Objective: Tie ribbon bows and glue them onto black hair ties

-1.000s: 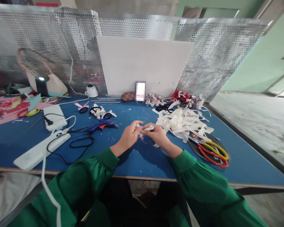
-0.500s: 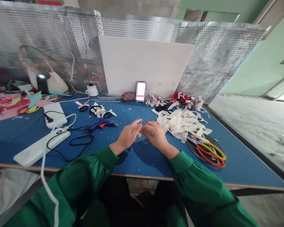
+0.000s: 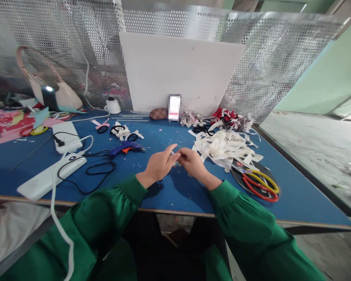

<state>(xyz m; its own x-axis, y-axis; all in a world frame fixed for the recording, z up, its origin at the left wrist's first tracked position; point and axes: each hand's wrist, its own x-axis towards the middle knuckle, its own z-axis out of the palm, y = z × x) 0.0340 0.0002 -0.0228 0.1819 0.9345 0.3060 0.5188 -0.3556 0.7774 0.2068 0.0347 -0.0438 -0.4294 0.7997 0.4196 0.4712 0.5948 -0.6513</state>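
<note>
My left hand (image 3: 159,166) and my right hand (image 3: 193,163) meet above the blue table, in the middle of the head view. Between their fingertips is a small piece of white ribbon (image 3: 179,164), mostly covered by the fingers. The left thumb and fingers pinch it from one side, with the forefinger stretched up. My right thumb and fingertips close on its other side. To the left lies a blue glue gun (image 3: 124,149), its nozzle pointing toward the hands. White ribbon strips (image 3: 222,146) are heaped just right of my right hand.
Scissors (image 3: 261,185) with red and yellow handles rest on a dark round disc at right. White bows with black hair ties (image 3: 124,132) lie behind the glue gun. A power strip (image 3: 51,177) and cables occupy the left. A phone (image 3: 174,107) stands at the back.
My right fingers have drawn in to a tighter pinch and shifted slightly from the left hand. The whole view has tilted a little downward; the table things stay put.
</note>
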